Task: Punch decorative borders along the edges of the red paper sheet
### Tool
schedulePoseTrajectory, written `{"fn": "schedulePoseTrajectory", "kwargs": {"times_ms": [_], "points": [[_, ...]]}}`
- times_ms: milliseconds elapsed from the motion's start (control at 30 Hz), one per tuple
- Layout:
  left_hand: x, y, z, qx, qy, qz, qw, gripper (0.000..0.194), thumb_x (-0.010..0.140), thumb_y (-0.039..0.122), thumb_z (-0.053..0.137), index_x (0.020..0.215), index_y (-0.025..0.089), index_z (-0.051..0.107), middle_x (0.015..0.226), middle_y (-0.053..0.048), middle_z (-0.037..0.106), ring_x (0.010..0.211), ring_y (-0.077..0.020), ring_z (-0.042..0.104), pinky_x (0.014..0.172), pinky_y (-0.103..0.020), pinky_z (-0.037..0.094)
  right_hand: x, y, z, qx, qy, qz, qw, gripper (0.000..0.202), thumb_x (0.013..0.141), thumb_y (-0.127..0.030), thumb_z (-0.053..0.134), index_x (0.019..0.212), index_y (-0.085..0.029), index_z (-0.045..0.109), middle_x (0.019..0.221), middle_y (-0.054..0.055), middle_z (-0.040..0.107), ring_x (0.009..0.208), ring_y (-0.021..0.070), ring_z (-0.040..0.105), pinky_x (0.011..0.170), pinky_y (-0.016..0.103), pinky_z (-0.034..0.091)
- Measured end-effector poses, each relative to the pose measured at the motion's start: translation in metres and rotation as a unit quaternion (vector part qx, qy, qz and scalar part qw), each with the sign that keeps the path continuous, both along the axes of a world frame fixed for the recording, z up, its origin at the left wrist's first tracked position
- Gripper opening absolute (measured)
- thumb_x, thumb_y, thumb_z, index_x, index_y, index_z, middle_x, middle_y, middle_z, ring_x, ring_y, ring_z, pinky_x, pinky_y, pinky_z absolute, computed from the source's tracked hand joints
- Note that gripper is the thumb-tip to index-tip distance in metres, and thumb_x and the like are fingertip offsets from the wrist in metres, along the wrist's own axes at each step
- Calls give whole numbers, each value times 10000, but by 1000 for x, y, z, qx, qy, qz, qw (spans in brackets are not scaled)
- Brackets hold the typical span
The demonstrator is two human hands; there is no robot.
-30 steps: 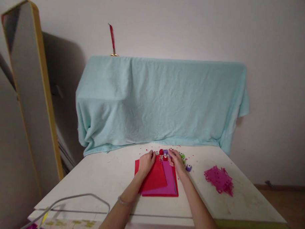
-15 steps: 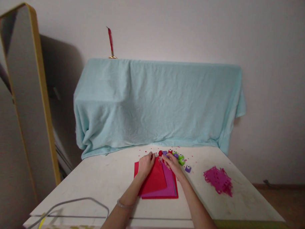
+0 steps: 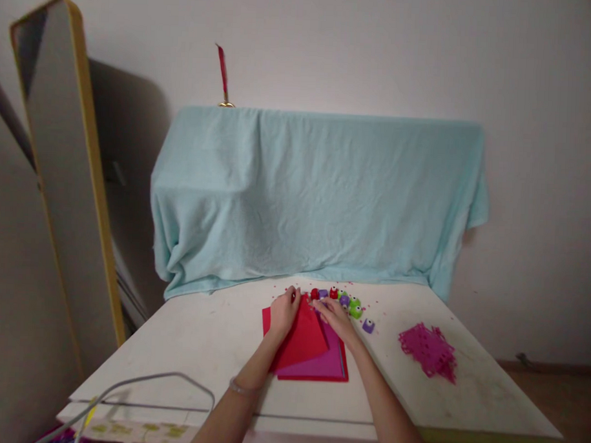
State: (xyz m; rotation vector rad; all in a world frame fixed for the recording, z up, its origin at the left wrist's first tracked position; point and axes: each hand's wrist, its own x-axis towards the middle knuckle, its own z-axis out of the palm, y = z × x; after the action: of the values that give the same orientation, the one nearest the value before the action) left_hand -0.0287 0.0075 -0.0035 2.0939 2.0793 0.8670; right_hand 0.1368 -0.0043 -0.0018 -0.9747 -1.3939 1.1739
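Left hand (image 3: 283, 310) gripping red sheet (image 3: 301, 343), right hand (image 3: 337, 318) curled near its top, hold unclear.

A pale blue towel (image 3: 320, 196) drapes in folds behind a white table (image 3: 198, 354), its hem meeting the tabletop. Above its upper edge, a slim red ornament (image 3: 223, 70) with a gold base rises against a bare wall (image 3: 379, 50). At left, a gold-framed mirror (image 3: 68, 142) stands tilted; a gray cable (image 3: 159, 375) loops over the table's near left corner.
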Motion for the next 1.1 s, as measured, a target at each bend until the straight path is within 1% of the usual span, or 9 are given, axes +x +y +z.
{"fn": "schedulePoseTrajectory", "kwargs": {"times_ms": [100, 267, 400, 600, 733, 867, 1100], "points": [[-1, 0, 1, 11, -12, -2, 1000, 375, 964, 442, 257, 942, 209, 550, 780, -51, 664, 710, -165, 618, 596, -230, 305, 2, 1, -1, 4, -3, -3, 1000, 344, 706, -527, 659, 617, -206, 574, 499, -48, 447, 442, 100, 388, 426, 237, 237], [-2, 1, 0, 28, -24, -8, 999, 391, 967, 437, 235, 923, 211, 551, 776, -46, 659, 687, -160, 607, 598, -231, 306, 6, 3, -3, 10, -15, 15, 1000, 361, 740, -542, 622, 649, -197, 570, 515, -57, 446, 434, 83, 371, 428, 230, 237], [-1, 1, -2, 28, -22, -9, 999, 388, 965, 439, 239, 929, 209, 551, 765, -44, 656, 693, -162, 603, 599, -234, 299, 7, 6, -5, 15, -20, 24, 999, 368, 752, -540, 611, 638, -193, 559, 502, -60, 437, 425, 80, 372, 424, 230, 234], [1, 1, -2, 32, -14, -19, 999, 412, 967, 444, 219, 921, 209, 554, 732, -41, 646, 681, -166, 599, 591, -239, 295, 6, 8, -7, -14, -15, 40, 999, 374, 728, -545, 628, 623, -198, 536, 482, -71, 415, 406, 76, 351, 411, 234, 208], [1, 0, -1, 29, -13, -21, 999, 412, 968, 437, 224, 926, 204, 562, 754, -50, 654, 690, -169, 603, 593, -242, 300, 6, 7, -7, -10, -24, 40, 999, 368, 740, -543, 617, 639, -199, 536, 490, -70, 416, 417, 79, 366, 419, 235, 221], [2, 0, 0, 26, -14, -19, 999, 417, 966, 443, 228, 917, 202, 565, 765, -53, 663, 713, -173, 615, 613, -241, 318, 7, 9, -7, -16, -40, 33, 999, 401, 719, -586, 611, 648, -200, 529, 480, -74, 412, 412, 82, 368, 413, 235, 223], [1, 1, -2, 41, -15, -30, 999, 393, 961, 447, 249, 900, 210, 556, 745, -50, 662, 692, -175, 614, 602, -242, 310, 7, 7, -5, -9, -83, 39, 996, 427, 738, -623, 559, 701, -198, 551, 458, -78, 394, 415, 90, 364, 424, 239, 234]]}}
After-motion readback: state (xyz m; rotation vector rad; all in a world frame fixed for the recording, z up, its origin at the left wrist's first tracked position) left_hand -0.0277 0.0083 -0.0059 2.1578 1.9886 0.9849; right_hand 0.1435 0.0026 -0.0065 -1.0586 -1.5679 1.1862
